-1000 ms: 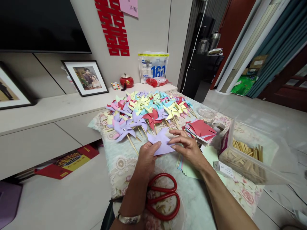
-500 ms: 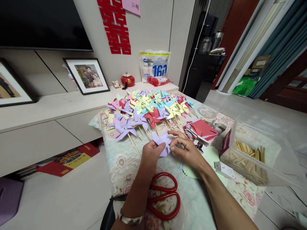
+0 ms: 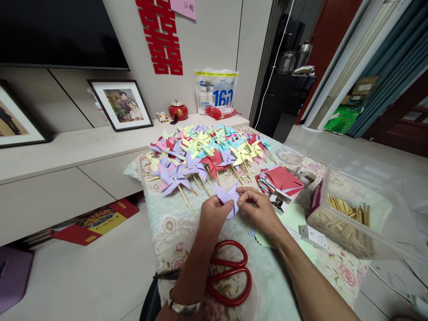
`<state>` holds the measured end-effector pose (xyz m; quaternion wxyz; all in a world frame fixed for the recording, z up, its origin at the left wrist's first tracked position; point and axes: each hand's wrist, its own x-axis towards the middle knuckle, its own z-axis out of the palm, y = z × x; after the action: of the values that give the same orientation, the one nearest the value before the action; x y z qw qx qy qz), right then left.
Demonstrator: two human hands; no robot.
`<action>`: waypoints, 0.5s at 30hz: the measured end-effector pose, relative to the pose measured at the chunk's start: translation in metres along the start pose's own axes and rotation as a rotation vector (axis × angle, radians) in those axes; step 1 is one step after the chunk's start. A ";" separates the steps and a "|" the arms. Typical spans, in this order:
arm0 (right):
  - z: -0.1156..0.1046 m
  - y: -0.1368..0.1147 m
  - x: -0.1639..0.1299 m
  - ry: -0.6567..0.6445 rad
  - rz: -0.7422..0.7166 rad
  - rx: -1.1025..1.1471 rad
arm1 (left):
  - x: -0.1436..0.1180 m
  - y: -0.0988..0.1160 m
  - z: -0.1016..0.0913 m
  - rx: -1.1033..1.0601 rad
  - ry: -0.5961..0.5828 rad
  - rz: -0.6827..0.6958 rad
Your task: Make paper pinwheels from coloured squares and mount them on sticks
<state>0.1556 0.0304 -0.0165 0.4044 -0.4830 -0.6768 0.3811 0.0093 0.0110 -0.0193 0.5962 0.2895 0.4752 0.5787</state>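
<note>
A lilac paper pinwheel (image 3: 224,195) with folded blades is held up over the table. My left hand (image 3: 214,216) pinches it near the centre, thumb on the front. My right hand (image 3: 257,206) is closed at its right edge, thumb and fingertips together on a blade. Below my hands lie red-handled scissors (image 3: 230,272), their blades partly under my left forearm. Behind them spreads a heap of paper pinwheels on sticks (image 3: 214,145) in lilac, yellow, red, pink and blue.
To the right are a stack of red cut paper (image 3: 282,179), a small open box (image 3: 280,200), light green sheets (image 3: 294,216), a small white box (image 3: 313,236) and a clear bin (image 3: 337,240) of wooden sticks. A white cabinet (image 3: 80,147) stands behind.
Both hands have shifted slightly right with the pinwheel. My right fingers, more spread before, have drawn together at its upper right edge.
</note>
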 end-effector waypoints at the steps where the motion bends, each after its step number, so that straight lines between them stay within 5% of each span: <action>1: 0.000 0.000 0.000 0.002 0.005 0.002 | 0.000 0.000 0.000 0.003 -0.001 0.000; 15: 0.002 0.000 -0.001 0.021 -0.004 -0.026 | -0.001 0.002 0.000 0.031 -0.013 0.001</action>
<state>0.1544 0.0289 -0.0175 0.4060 -0.4909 -0.6782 0.3664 0.0087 0.0101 -0.0175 0.5945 0.3027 0.4801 0.5696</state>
